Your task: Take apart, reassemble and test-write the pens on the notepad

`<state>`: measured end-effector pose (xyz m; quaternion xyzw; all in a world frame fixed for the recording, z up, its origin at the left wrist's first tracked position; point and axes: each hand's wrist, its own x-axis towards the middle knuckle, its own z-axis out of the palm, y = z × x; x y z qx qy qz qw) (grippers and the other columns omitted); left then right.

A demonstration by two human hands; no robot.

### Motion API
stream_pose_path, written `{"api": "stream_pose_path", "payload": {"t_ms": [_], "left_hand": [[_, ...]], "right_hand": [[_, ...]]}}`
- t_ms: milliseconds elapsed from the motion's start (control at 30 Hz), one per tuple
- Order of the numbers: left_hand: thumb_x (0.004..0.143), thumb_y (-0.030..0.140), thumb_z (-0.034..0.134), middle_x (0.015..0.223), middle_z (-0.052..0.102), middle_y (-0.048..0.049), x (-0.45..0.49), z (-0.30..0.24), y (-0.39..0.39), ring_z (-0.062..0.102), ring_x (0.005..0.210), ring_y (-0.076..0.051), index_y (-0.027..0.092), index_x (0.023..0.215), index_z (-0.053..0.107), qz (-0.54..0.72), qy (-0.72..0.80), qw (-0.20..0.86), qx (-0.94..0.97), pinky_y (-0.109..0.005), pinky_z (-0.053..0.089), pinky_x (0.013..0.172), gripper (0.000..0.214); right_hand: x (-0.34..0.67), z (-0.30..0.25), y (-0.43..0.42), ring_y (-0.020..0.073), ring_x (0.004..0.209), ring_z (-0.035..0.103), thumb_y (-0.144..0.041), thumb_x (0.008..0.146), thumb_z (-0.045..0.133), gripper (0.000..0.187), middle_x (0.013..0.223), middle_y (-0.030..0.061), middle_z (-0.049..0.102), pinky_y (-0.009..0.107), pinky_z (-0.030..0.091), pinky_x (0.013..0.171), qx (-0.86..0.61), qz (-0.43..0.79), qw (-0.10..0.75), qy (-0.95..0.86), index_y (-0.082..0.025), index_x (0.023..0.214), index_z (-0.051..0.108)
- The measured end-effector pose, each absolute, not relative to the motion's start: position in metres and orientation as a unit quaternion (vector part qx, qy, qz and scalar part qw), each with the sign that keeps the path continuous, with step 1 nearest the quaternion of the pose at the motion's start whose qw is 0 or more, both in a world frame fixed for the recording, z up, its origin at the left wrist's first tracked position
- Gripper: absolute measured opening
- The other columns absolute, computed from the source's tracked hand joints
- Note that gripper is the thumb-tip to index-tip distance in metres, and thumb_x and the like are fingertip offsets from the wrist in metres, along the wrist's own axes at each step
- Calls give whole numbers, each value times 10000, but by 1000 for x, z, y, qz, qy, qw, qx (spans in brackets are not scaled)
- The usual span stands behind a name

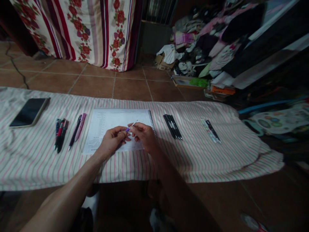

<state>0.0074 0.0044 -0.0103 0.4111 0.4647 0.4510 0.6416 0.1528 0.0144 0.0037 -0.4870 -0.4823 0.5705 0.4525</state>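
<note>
My left hand is closed, its thumb and fingers pinching a small purple piece. Right beside it, my right hand is closed on a thin white stick that pokes out above the fingers. The two hands nearly meet, and I cannot tell whether the piece and the stick are joined. Both hands are over a spiral-bound notebook with a printed page. To its left lie a dark pen and a pink pen; to its right, several black pens lie side by side.
A striped cloth covers the low surface. At its left are a phone and a bunch of pens; at its right, a few patterned and dark pens. Beyond are a flowered curtain, tiled floor and piled clothes.
</note>
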Motion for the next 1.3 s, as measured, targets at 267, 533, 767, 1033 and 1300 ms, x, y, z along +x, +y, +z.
{"api": "stream_pose_path", "payload": {"t_ms": [267, 533, 767, 1033, 1300], "left_hand": [[644, 293, 729, 665, 686, -34, 9, -3, 5, 629, 591, -130, 139, 828, 661, 452, 480, 627, 416, -225, 436, 539, 250], [622, 332, 758, 720, 691, -39, 7, -8, 6, 672, 635, -158, 140, 832, 626, 463, 493, 626, 388, -226, 457, 539, 313], [624, 347, 755, 755, 686, -45, 5, -7, 6, 673, 633, -159, 136, 819, 602, 466, 500, 614, 395, -226, 462, 524, 325], [645, 329, 742, 726, 684, -43, 7, -9, 6, 654, 598, -146, 146, 810, 602, 471, 501, 606, 400, -218, 434, 495, 283], [666, 337, 727, 743, 690, -44, 7, -8, 5, 650, 614, -141, 147, 817, 603, 471, 492, 610, 405, -219, 429, 515, 272]], "right_hand": [[152, 0, 17, 81, 511, 521, -367, 678, 650, 334, 604, -33, 599, 190, 371, 426, -491, 576, 446, -477, -153, 935, 658], [180, -9, 26, 121, 571, 575, -392, 687, 636, 393, 715, 30, 669, 203, 384, 423, -560, 482, 458, -493, -140, 989, 634], [211, -18, 27, 141, 629, 609, -285, 734, 576, 201, 732, 31, 658, 258, 474, 592, -633, 288, 417, -585, -171, 865, 679], [207, -10, 19, 143, 709, 623, -173, 763, 588, 115, 811, 40, 667, 263, 470, 696, -654, 199, 316, -658, -188, 806, 694], [202, -14, 18, 158, 752, 623, -166, 771, 604, 103, 832, 45, 663, 274, 467, 719, -654, 186, 285, -675, -194, 814, 694]]}}
